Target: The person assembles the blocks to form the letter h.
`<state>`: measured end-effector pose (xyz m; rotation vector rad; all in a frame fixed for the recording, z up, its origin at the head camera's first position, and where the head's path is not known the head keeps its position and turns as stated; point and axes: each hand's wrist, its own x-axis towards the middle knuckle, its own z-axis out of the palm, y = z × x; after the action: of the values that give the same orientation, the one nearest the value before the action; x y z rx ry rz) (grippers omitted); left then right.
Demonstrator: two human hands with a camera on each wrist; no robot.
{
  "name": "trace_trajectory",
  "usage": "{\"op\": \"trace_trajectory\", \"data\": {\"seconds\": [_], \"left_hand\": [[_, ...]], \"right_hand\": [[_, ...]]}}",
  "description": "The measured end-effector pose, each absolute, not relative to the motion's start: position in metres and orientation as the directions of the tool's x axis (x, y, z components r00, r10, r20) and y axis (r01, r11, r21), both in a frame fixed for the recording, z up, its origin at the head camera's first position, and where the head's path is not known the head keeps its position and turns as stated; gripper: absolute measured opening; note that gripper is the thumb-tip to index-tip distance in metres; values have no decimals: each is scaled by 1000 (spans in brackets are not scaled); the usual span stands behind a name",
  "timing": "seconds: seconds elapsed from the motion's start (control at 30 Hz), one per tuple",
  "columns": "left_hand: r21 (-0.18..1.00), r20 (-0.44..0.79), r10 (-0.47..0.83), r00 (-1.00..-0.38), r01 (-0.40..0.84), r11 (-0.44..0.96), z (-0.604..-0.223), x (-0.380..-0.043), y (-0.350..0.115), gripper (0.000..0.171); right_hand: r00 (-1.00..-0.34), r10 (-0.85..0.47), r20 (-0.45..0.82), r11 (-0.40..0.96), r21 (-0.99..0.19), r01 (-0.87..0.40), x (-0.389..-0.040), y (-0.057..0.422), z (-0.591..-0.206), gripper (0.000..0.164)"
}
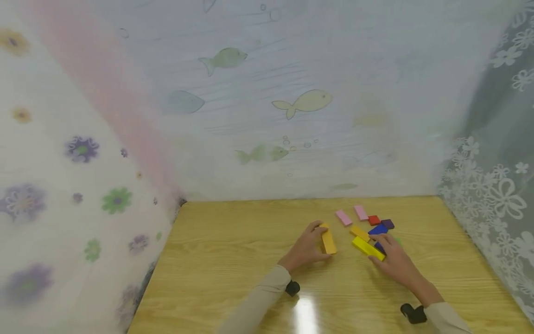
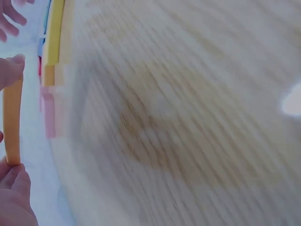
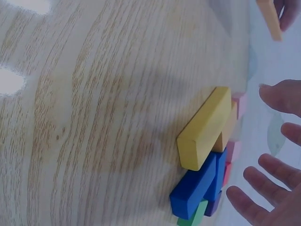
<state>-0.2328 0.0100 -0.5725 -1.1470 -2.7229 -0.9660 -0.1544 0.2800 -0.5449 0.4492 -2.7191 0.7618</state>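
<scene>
Now | orange block (image 1: pixel 328 240) | in left hand (image 1: pixel 305 249) (gripped by its ends)

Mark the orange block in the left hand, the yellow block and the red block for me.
Orange block (image 1: pixel 328 239): head view, middle of its long face.
Yellow block (image 3: pixel 202 117): right wrist view, on one long face.
Red block (image 1: pixel 374 220): head view, middle of its upper face.

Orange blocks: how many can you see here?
2: one orange block pinched in the left hand, another orange block on the wooden table beside the yellow block. The right hand might hide more.
</scene>
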Motion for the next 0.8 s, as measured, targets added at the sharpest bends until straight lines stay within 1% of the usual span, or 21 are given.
{"op": "trace_trajectory", "data": {"seconds": [0.2,0.33,0.57,0.8], "left_hand": [[555,235,663,-711,658,509,-563,-212,-16,77],[549,237,674,-700,669,501,-562,-196,-37,77],[575,234,667,-707,654,492,-562,-171,-70,77],[588,206,650,-731,624,515,-554,-150,-95,78]], "right_hand": [[-933,-219,287,807,-484,-338,-158,280,-546,51],[-945,-218,243,801,-508,-316,-160,279,-548,50],[-946,-218,238,793,-521,-314,-166,275,-556,47],[-947,-240,212,801,-509,-316,-174,270,-567,44]]}}
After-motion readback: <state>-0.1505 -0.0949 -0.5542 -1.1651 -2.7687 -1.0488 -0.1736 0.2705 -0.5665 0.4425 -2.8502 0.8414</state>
